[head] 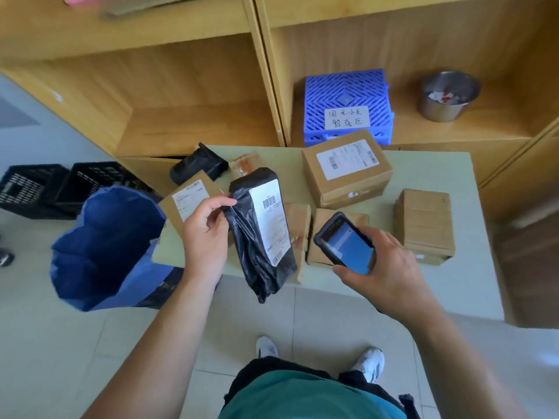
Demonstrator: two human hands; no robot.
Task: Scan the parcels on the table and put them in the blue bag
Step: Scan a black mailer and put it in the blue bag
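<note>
While right hand (384,267) grips scanner (346,243), left hand (205,231) pinches black parcel (260,231) upright, label up.

I can make out a handwritten paper note (348,117) on the blue plastic crate (344,89), two rows of Chinese characters, not surely legible. The shipping labels on the black parcel (266,219) and the large carton (348,170) show barcodes; I find their print too small to read.
</note>
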